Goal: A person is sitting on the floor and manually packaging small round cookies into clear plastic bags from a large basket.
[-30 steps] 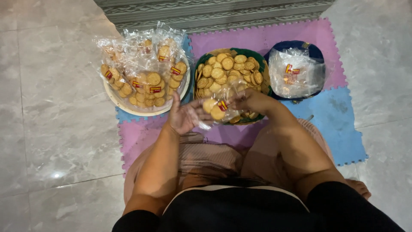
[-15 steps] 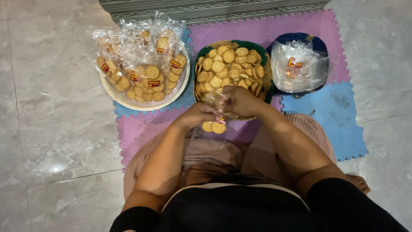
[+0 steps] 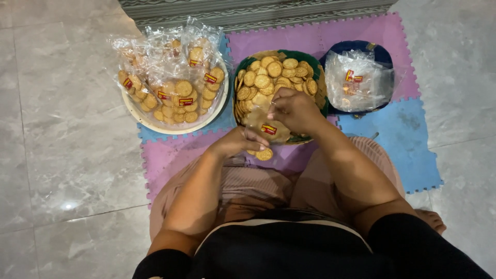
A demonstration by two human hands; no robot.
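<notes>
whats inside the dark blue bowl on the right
The dark blue bowl holds a heap of empty clear plastic bags with small red and yellow labels. The heap covers the bowl's bottom, so anything beneath the bags cannot be seen.

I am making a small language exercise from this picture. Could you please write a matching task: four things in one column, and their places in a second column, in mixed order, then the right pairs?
Things
1. white plate
2. green bowl
3. blue bowl
4. small clear bag

Places
A. at the right, holds empty clear bags
B. between both hands, partly filled with biscuits
C. at the left, piled with filled bags
D. in the middle, full of loose round biscuits

Pairs: 1-C, 2-D, 3-A, 4-B
</notes>
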